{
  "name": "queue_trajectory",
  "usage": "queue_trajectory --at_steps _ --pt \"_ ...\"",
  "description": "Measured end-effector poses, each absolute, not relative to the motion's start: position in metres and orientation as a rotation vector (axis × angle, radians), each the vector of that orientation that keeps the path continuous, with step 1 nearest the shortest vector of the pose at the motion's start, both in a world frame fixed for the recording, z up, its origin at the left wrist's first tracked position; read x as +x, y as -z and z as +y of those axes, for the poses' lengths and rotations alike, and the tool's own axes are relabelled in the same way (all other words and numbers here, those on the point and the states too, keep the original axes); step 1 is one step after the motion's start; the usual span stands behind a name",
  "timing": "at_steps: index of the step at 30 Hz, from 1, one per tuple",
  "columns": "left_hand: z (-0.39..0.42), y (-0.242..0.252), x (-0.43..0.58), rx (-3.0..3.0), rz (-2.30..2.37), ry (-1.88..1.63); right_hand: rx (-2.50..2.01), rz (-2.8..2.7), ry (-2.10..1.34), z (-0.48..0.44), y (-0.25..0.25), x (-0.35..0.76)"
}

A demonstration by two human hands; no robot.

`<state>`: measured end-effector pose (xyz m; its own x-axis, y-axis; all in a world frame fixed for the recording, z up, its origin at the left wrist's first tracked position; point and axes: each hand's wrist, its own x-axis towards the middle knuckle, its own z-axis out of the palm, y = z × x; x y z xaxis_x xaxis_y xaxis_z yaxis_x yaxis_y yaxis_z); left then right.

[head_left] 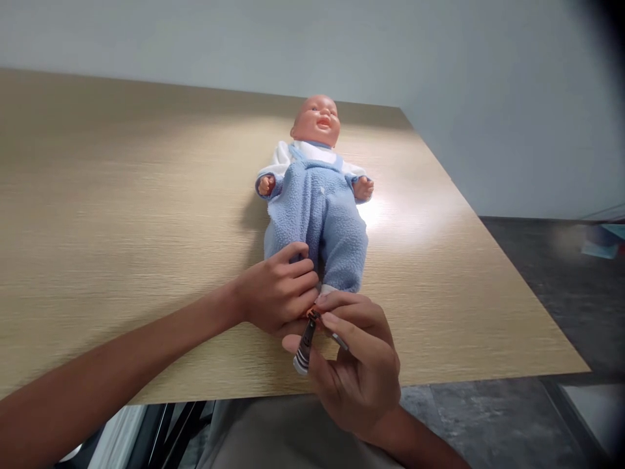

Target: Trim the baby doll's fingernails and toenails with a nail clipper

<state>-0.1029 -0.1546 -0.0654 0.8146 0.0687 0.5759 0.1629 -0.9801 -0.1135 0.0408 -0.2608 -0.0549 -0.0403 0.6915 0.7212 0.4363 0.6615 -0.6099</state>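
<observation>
A bald plastic baby doll in fuzzy blue overalls and a white top point(319, 195) lies face up on a pale wood-grain desk point(146, 260); should its foot twist, the small dark metal nail clipper with pale stripes point(305, 348) at the doll's feet might slip and nick it. The left hand point(282, 292) curls closed around the doll's lower leg or foot, exactly which is hidden; below the doll, the right hand point(364, 355) pinches the clipper, fingers bent.

Baby doll point(316, 127) with head of smooth, faintly glossy plastic, dressed in dungarees point(312, 195) of nubby, matt fleece cloth over a soft-looking cloth shirt point(317, 153); nail clipper point(306, 342), apparently smooth metal; tabletop point(146, 215), finely streaked wood-grain finish with satin sheen; wall point(234, 45), smooth and matt.
</observation>
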Motion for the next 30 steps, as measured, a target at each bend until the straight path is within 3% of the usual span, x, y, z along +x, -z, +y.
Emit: queue_trajectory --at_steps 19,30 --pt "-0.152 0.070 -0.103 -2.932 -0.234 0.912 -1.004 -1.782 -0.239 -0.256 0.044 0.034" --pt "-0.149 0.070 -0.105 -2.985 -0.242 0.913 -1.020 -1.814 -0.409 -0.251 0.039 0.034"
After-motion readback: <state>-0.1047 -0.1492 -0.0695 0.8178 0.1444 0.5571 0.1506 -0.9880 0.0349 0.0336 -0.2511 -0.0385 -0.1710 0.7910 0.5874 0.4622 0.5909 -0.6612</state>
